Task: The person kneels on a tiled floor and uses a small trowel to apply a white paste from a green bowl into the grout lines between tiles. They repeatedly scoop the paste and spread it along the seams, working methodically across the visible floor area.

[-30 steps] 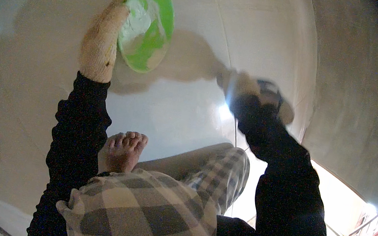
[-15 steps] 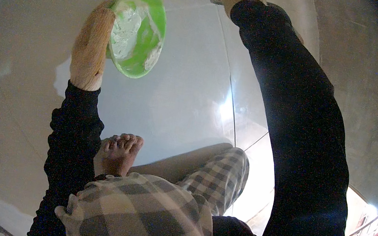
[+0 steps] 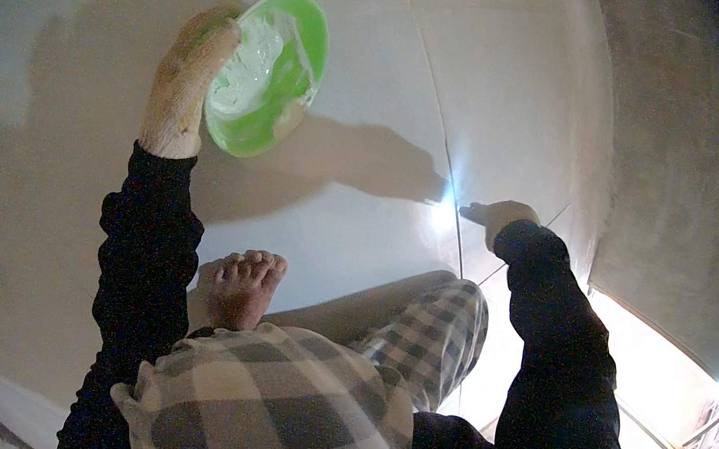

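My left hand (image 3: 181,82), in a beige knit glove, grips the near-left rim of a bright green plastic bowl (image 3: 312,48). The bowl tilts toward the right, and thick white paste (image 3: 246,75) coats its inside. My right hand (image 3: 509,216), gloved as well, is low over the floor beside a dark joint line (image 3: 441,119) between large pale tiles. Its fingers are closed, and a small darkish tip sticks out leftward from them, too small to name. That tip is close to the joint; whether it touches cannot be told.
A grey wall or panel (image 3: 690,177) rises along the right. My bare foot (image 3: 242,289) and bent knee in checked trousers (image 3: 432,333) rest near the front. Strong light from an opening at the lower right glares on the tiles (image 3: 364,254), and arm shadows stretch leftward.
My right hand has come back from the far end of the joint to near my knee, its arm now bent. The bowl and left hand have shifted slightly right and nearer.
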{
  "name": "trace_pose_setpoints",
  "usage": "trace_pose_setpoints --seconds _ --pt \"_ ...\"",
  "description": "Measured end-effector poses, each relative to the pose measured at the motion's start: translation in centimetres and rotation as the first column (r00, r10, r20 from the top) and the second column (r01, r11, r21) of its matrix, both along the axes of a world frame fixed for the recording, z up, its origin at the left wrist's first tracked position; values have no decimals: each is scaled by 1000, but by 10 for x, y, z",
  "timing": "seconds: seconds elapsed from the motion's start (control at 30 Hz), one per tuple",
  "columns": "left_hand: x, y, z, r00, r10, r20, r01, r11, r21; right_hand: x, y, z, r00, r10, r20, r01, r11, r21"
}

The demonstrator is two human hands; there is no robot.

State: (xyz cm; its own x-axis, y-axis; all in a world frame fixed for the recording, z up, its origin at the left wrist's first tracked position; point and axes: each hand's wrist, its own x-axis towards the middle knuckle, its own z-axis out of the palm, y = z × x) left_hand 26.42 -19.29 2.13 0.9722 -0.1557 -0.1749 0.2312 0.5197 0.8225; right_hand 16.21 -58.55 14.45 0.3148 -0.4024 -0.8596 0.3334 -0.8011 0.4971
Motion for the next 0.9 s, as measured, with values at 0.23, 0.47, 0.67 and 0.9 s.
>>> trace_pose_setpoints --seconds 0.23,0.47,0.67,0.9 --pt "-3 17 -24 994 108 -18 -101 971 217 22 37 10 836 -340 432 -63 721 690" --pt "5 4 -13 981 149 -124 -127 978 166 71 106 22 791 -201 578 -304 691 656" --pt "51 -7 -11 927 -126 354 -100 825 556 110 126 21 718 23 696 -537 655 532" --pt "97 -27 6 633 -563 531 -431 313 846 145 161 5 667 249 703 -665 624 410"
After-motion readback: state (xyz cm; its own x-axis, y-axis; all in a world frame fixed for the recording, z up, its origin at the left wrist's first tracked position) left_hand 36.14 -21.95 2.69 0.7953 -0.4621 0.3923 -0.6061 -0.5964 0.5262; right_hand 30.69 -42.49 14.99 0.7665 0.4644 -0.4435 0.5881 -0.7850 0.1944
